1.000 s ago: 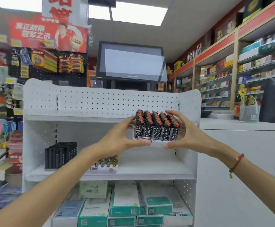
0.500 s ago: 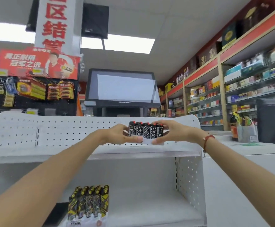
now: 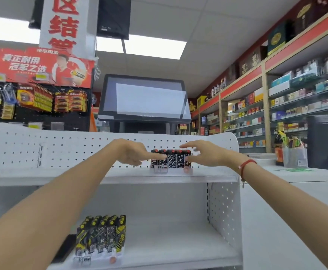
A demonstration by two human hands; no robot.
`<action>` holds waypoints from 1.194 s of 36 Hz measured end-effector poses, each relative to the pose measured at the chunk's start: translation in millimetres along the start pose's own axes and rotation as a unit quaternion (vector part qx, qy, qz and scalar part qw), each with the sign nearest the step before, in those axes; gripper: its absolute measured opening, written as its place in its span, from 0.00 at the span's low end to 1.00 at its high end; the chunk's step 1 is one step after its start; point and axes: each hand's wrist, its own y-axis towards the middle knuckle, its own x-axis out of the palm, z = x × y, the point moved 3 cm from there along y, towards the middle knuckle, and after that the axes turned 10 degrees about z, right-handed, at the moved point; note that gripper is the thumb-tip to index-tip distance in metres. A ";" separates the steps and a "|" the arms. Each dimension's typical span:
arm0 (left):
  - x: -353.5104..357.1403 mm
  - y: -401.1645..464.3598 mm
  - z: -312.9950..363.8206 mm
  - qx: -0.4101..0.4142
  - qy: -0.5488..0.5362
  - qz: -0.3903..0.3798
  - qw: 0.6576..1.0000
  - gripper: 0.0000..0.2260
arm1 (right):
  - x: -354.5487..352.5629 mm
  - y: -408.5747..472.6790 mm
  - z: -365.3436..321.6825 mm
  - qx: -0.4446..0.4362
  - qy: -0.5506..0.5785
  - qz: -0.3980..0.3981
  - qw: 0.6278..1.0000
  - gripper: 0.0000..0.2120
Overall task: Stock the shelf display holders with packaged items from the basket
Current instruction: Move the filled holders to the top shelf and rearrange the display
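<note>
Red-capped lighter pack (image 3: 171, 159) sat near the top shelf's (image 3: 42, 177) right end; left hand (image 3: 133, 154) and right hand (image 3: 204, 155) touched it, fingers straight; a yellow pack (image 3: 102, 236) stood below, much shelf unfilled.

A small retail shop: long wooden wall shelves with red trim (image 3: 243, 88) packed with boxed goods, a black checkout touchscreen (image 3: 145, 98), a red promotional battery poster (image 3: 42, 69) over hanging battery packs (image 3: 36, 100), and a white perforated metal display shelf (image 3: 120, 174).
</note>
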 end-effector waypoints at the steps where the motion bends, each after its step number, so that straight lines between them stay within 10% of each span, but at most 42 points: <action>1: -1.1 -2.1 1.7 0.018 0.011 0.036 0.999 0.42 | -0.9 -2.8 -2.5 -0.025 -0.007 0.027 0.999 0.20; 11: 19.9 -19.5 16.8 0.098 0.006 0.271 0.958 0.17 | 1.9 -19.8 -4.3 -0.091 -0.099 0.058 0.989 0.19; 21: 57.9 -11.0 67.9 0.150 0.005 0.244 0.958 0.19 | -36.4 -35.2 26.1 -0.098 -0.305 0.057 0.946 0.20; 35: 48.7 -84.4 31.9 0.236 -0.099 0.236 0.938 0.18 | -23.4 -91.4 -7.7 -0.074 0.015 0.142 0.987 0.17; 43: 21.8 -156.0 -74.6 0.183 -0.093 0.149 0.967 0.08 | 87.1 -106.7 -61.4 -0.113 0.072 -0.084 0.987 0.09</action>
